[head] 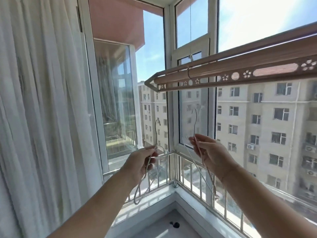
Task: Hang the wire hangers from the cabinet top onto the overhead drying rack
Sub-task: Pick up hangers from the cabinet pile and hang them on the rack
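1. Hangers first: there are two wire ones, one in each hand, both held up in front of the corner window and both well below the rack.

2. The left hand [143, 163] has its fingers curled shut around the neck of the left wire hanger [151, 157]. Its hook sticks up above the fist and the body droops down past the wrist toward the sill.

3. The right hand [211, 156] is pinching the right wire hanger [195, 127] just under the hook, thumb and fingertips pressed together on the wire. The shoulders of that one trail down along the forearm. This hook sits a bit higher than the left one.

4. The overhead drying rack [228, 77] is a tan bar with flower and circle cutouts, running from the upper right down to a pointed end near the middle of the view. There's a loop of something around the rail near that end, could be another hook, honestly can't tell.

5. White curtain [39, 100] fills the left side. A white railing [188, 174] runs along the inside of the glass, apartment blocks outside.

6. Small dark object [175, 225] down on the pale surface in the corner, too blurry to say what it is.
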`<state>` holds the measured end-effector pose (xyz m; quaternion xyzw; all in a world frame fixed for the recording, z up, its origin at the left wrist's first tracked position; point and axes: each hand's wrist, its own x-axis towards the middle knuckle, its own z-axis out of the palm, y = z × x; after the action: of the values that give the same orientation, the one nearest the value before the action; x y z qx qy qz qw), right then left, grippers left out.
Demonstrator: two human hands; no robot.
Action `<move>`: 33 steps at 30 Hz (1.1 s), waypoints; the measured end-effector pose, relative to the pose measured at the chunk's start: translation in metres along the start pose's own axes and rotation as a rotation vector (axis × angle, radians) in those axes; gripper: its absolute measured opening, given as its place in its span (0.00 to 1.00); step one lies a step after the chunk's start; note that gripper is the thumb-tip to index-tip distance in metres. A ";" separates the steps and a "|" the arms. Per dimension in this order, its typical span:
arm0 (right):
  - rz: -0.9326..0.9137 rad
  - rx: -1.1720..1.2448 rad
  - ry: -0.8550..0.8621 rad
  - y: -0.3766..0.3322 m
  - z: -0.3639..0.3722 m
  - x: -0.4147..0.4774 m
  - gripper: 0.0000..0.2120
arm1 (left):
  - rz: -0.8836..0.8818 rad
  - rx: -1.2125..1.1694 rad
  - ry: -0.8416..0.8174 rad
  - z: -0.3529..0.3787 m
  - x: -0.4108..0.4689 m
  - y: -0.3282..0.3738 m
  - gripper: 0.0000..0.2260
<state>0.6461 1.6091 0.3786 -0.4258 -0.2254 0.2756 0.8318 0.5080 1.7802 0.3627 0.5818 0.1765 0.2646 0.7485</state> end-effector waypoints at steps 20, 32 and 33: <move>-0.258 -0.319 -0.005 -0.003 0.062 0.300 0.14 | 0.169 -0.133 -0.077 -0.028 0.327 0.073 0.09; -0.328 -0.464 0.130 0.009 0.099 0.387 0.12 | 0.189 -0.067 -0.229 -0.035 0.440 0.098 0.10; -0.333 -0.468 0.148 0.010 0.099 0.392 0.12 | 0.188 -0.065 -0.253 -0.035 0.447 0.098 0.10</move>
<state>0.8753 1.9266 0.4785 -0.5823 -0.2881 0.0439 0.7590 0.8258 2.0941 0.4676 0.5999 0.0168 0.2636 0.7552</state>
